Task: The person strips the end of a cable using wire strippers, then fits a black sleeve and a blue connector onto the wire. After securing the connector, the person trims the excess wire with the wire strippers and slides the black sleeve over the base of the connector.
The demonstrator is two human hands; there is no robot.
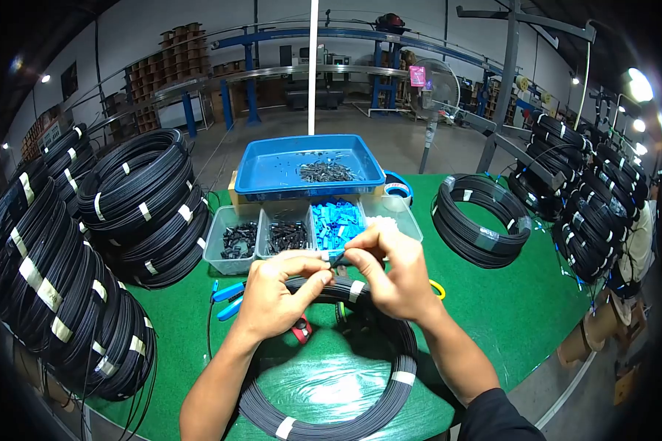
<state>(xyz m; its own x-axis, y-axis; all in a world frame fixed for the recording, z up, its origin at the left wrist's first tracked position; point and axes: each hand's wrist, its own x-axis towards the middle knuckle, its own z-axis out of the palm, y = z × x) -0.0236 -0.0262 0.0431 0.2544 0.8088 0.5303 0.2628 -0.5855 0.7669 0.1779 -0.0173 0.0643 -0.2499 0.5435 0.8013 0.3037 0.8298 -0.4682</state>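
My left hand (278, 294) and my right hand (396, 272) meet fingertip to fingertip above a coil of black cable (401, 389). Both are closed in a pinch. Between them shows a thin dark cable end (337, 259) with a bit of blue beside it; the fingers cover most of it. The coil lies on the green table, bound with white tape. Under my hands are a red-handled tool (301, 331) and blue-handled pliers (228, 298), partly hidden. Just behind my hands stand the clear bins, one holding blue connector parts (337, 223).
Other bins hold black parts (240, 241) and white parts (381, 222). Behind them sits a blue tray (246, 176) with dark scraps. Taped cable coils (136, 198) are stacked at left; another coil (485, 220) lies at right. A fan (435, 88) stands beyond the table (522, 316).
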